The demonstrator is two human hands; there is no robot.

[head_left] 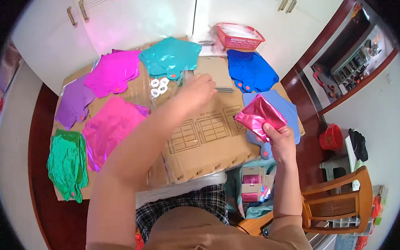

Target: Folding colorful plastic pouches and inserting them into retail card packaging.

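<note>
My right hand (282,141) is closed on a folded shiny pink foil balloon (262,116), thumb on top, above a pale blue flat balloon (290,113). Over the middle of the cardboard (210,156), my left hand (198,92) has its fingers curled together; what they hold, if anything, is hidden. Thin grey strips (225,89) lie just right of its fingertips. To its left sit several white rings (155,93). Around the edge are flat foil balloons: teal (171,56), magenta (113,73), purple (74,102), pink (112,125), green (66,159) and dark blue (253,70).
A red basket (241,42) with clear bags stands at the back, against white cabinets (145,23). Below the front edge is an open bag (233,191) with pink packets in small boxes. A wooden chair (337,204) and a red bucket (331,137) are at the right.
</note>
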